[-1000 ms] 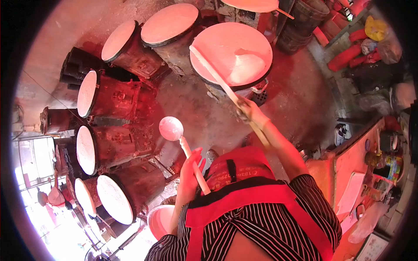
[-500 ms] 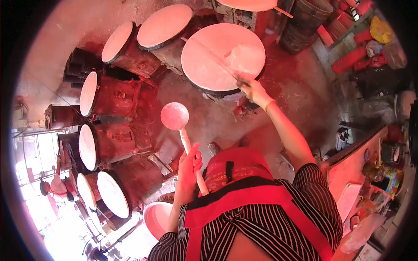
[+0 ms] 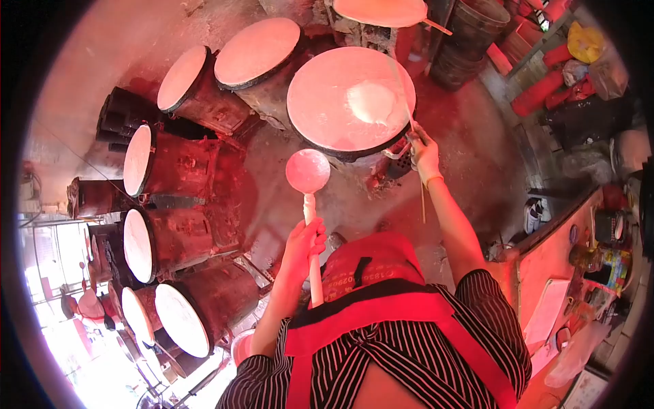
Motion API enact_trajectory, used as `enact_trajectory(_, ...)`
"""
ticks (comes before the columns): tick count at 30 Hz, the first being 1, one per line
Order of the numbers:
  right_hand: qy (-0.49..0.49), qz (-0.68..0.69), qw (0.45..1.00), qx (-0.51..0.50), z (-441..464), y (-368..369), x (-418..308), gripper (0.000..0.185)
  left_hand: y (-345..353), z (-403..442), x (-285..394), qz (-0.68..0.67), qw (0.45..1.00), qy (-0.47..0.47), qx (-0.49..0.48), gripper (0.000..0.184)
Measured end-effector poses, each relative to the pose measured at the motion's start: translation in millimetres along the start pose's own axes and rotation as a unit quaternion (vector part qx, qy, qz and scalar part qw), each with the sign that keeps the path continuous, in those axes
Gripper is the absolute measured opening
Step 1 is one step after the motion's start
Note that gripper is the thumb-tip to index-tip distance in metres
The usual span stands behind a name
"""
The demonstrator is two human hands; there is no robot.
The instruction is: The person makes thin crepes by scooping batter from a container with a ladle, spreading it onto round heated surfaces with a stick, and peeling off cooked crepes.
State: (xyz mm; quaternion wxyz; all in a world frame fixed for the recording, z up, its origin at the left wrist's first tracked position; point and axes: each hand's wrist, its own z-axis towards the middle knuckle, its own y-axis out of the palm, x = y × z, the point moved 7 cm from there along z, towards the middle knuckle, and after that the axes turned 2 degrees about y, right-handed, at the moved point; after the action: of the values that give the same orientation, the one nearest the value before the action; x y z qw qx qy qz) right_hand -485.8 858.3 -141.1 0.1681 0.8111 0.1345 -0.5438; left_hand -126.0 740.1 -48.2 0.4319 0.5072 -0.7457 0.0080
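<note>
My left hand (image 3: 303, 242) is closed around the pale handle of a ladle (image 3: 308, 172), its round bowl raised in front of the apron. In my right hand (image 3: 424, 153) is a long thin stick (image 3: 407, 99), one part reaching over the right edge of a round griddle (image 3: 317, 95) and the other end sticking out below the hand. A thin pale layer covers the griddle's top, with a thicker whitish patch of batter (image 3: 371, 102) right of centre. The ladle's bowl is just below the griddle's near edge.
Several more round griddles on drum stoves, among them one griddle (image 3: 257, 53), curve along the left and back. Another griddle (image 3: 381, 10) is at the top. Dark buckets (image 3: 473, 34) stand behind right. A table (image 3: 531, 286) with jars and bags is on the right.
My right hand has moved right and down to the griddle's edge, swinging the stick from across the surface to its right side. The ladle has shifted right and slightly up.
</note>
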Motion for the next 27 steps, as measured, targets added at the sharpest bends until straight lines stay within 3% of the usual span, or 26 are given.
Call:
enact_trajectory(3,0.011,-0.026,0.997,-0.072,-27.0,4.3,14.8,0.037,-0.1,26.7,6.3,0.062,0.997,0.005,-0.046,0.013)
enact_trajectory(5,0.013,-0.050,0.991,-0.122,-60.4,7.4,9.6,0.038,7.5,55.3,21.8,0.100,0.995,0.017,-0.025,0.016)
enact_trajectory(9,-0.030,-0.013,0.998,-0.058,-75.2,-14.3,33.7,0.034,30.2,157.1,47.8,0.137,0.983,0.072,-0.099,0.013)
enact_trajectory(11,0.007,0.132,0.991,0.032,-75.2,-15.1,56.9,0.036,52.4,195.0,49.7,0.184,0.975,0.118,-0.032,0.013)
enact_trajectory(12,0.056,0.123,0.991,0.010,-71.3,-3.9,77.5,0.036,66.7,202.5,41.8,0.174,0.980,0.095,-0.009,0.015)
enact_trajectory(13,0.017,0.092,0.996,-0.007,-67.8,11.4,86.7,0.034,78.6,207.9,33.9,0.163,0.984,0.072,0.013,0.018)
enact_trajectory(14,0.055,0.122,0.990,-0.044,-73.4,28.5,87.2,0.035,85.5,220.7,26.8,0.162,0.984,0.072,0.015,0.018)
enact_trajectory(16,0.092,0.149,0.981,-0.084,-89.5,51.3,67.1,0.036,97.6,245.2,3.5,0.080,0.994,0.014,-0.077,0.018)
enact_trajectory(18,0.178,0.126,0.970,-0.106,-104.1,64.1,53.9,0.030,100.7,209.6,40.8,0.071,0.990,0.047,-0.110,0.019)
enact_trajectory(19,0.173,0.127,0.971,-0.109,-100.7,62.8,43.1,0.030,110.2,179.5,69.0,0.064,0.984,0.079,-0.144,0.020)
enact_trajectory(21,0.115,0.016,0.993,-0.022,-78.1,35.6,14.9,0.029,115.7,84.1,114.0,0.195,0.948,0.242,-0.064,0.018)
enact_trajectory(22,0.062,0.029,0.998,-0.006,-70.3,23.4,-14.3,0.030,102.9,85.1,123.1,0.197,0.947,0.245,-0.061,0.018)
enact_trajectory(23,0.010,0.044,0.999,0.012,-63.2,8.3,-38.3,0.031,91.9,93.6,107.1,0.048,0.986,0.054,-0.152,0.015)
enact_trajectory(24,0.007,-0.013,1.000,0.001,-55.8,-3.0,-35.5,0.034,92.2,85.6,88.4,-0.110,0.956,-0.142,-0.231,0.014)
enact_trajectory(25,0.000,-0.072,0.997,-0.012,-44.9,-10.1,-26.3,0.036,88.5,83.2,91.2,-0.114,0.957,-0.136,-0.228,0.014)
enact_trajectory(26,-0.294,-0.149,0.944,-0.036,-29.1,-1.4,0.5,0.037,84.3,80.4,90.6,-0.127,0.953,-0.174,-0.212,0.012)
enact_trajectory(27,-0.243,-0.092,0.961,-0.091,-62.0,18.3,-0.5,0.038,81.7,78.7,92.9,-0.139,0.947,-0.210,-0.197,0.010)
